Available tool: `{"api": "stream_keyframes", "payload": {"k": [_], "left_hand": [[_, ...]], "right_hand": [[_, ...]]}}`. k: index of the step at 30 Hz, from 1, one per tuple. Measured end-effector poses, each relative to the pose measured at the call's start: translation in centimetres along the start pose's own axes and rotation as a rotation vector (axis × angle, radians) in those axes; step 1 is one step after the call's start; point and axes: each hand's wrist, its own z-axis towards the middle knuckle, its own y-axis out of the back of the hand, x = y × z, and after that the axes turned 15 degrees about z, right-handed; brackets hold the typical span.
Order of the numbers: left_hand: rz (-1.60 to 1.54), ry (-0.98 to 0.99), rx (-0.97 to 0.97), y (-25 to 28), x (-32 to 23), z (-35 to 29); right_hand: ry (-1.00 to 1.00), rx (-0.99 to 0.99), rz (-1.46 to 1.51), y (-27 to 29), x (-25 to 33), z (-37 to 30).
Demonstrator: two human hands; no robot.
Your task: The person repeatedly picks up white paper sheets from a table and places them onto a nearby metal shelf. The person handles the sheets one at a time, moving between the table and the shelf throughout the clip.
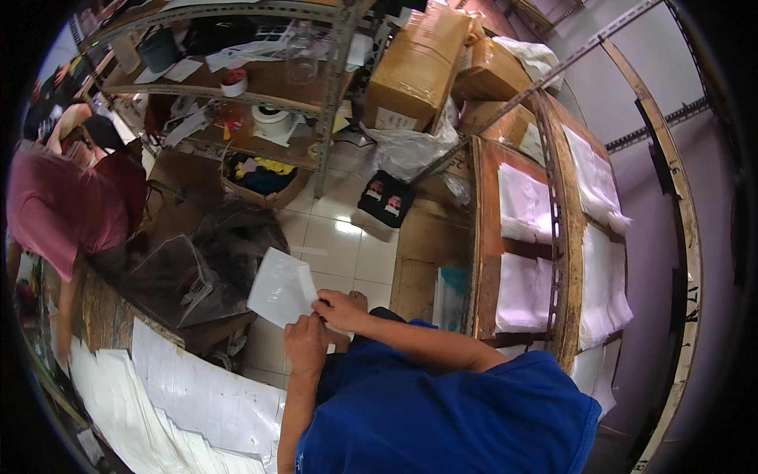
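A white sheet [278,291] with a few faint marks, paper-like and slightly folded along its right side, is held in front of my body above the tiled floor. My left hand [306,341] grips its lower edge. Close beside it, my right hand [341,310] pinches the lower right corner. The two hands nearly touch, and their fingertips are partly hidden. On the table to my left lie a fanned pile of white sheets [130,403] and a broad pale sheet [207,395].
To my right, a metal-framed shelf [555,261] bears stacks of white sheets [523,292]. Cardboard boxes [418,67] are piled ahead, near a folded black garment [385,199] on the floor. A dark plastic bag [197,261] stands left. A person in a pink top [67,201] is at far left.
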Motion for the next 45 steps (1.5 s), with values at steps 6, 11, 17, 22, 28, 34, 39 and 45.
{"api": "stream_keyframes", "payload": {"k": [6, 11, 17, 22, 28, 34, 39, 45], "left_hand": [[-0.25, -0.129, 0.114, -0.1, -4.4, 1.7], [-0.177, 0.092, 0.261, 0.4, -2.3, -0.6], [0.155, 0.365, 0.083, 3.4, 2.1, -4.6], [0.403, 0.525, 0.082, 4.3, 4.3, -9.4], [0.399, 0.435, 0.123, 2.8, 3.9, -11.8], [0.44, 0.44, 0.093, 1.5, 2.8, -11.4], [0.382, 0.47, 0.105, 1.1, 3.4, -11.8], [0.273, 0.516, -0.024, 2.4, 2.9, -9.7]], "right_hand": [[0.015, -0.264, 0.153, 16.7, -9.4, 2.2], [0.05, -0.921, 0.17, 37.8, -12.6, 0.6], [0.145, -1.441, 0.796, 51.9, -14.0, -4.8], [0.182, -1.744, 1.021, 55.1, -16.1, -5.9], [-0.137, -1.926, 0.766, 54.7, -18.9, -7.5], [-0.181, -1.881, 0.63, 55.5, -23.3, -8.2], [-0.61, -1.928, 0.138, 57.9, -27.9, -8.3], [-0.272, -2.08, 0.023, 54.9, -28.3, -8.5]]}}
